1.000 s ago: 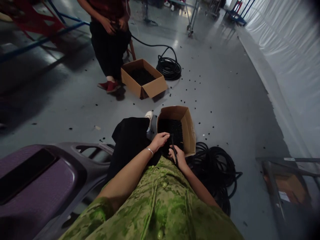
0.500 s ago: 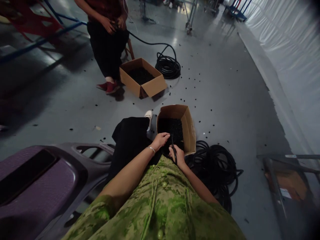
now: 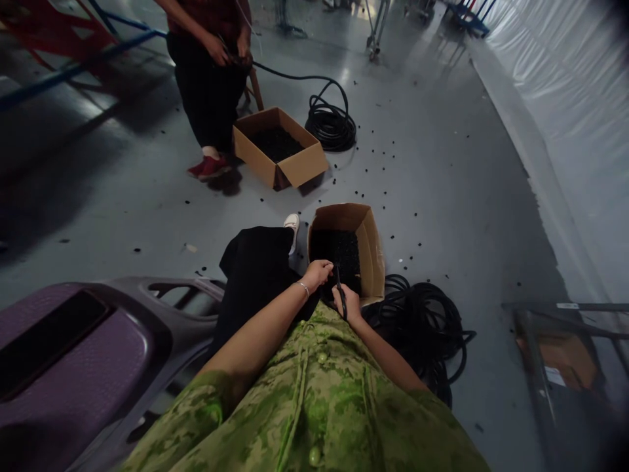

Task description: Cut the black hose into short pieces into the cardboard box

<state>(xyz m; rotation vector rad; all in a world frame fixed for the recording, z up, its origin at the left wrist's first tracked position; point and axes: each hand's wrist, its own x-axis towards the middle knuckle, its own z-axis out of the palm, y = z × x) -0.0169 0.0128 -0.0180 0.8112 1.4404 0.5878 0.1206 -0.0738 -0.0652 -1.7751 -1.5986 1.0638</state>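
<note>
My left hand (image 3: 318, 273) is closed in a pinch at the near edge of an open cardboard box (image 3: 372, 262). What its fingertips hold is too small and dark to make out. Close beside it, my right hand (image 3: 350, 303) grips a slim black tool that looks like scissors (image 3: 341, 292), its tip pointing up toward the left fingertips. Many small black pieces (image 3: 346, 251) lie inside the box, below my hands. A heap of black hose (image 3: 422, 321) lies on the floor to the right, partly hidden by my right arm.
Ahead on the left, a co-worker (image 3: 209, 85) handles a black hose running from a coil (image 3: 331, 128). A second cardboard box (image 3: 302, 169) holds black bits. A purple stool (image 3: 98, 367) carries a phone (image 3: 54, 341). A metal frame (image 3: 565, 306) stands right; black bits dot the floor.
My hands stay almost in place, the black tool still between them. The co-worker's hands have moved slightly apart and lower. The view has shifted a little.
</note>
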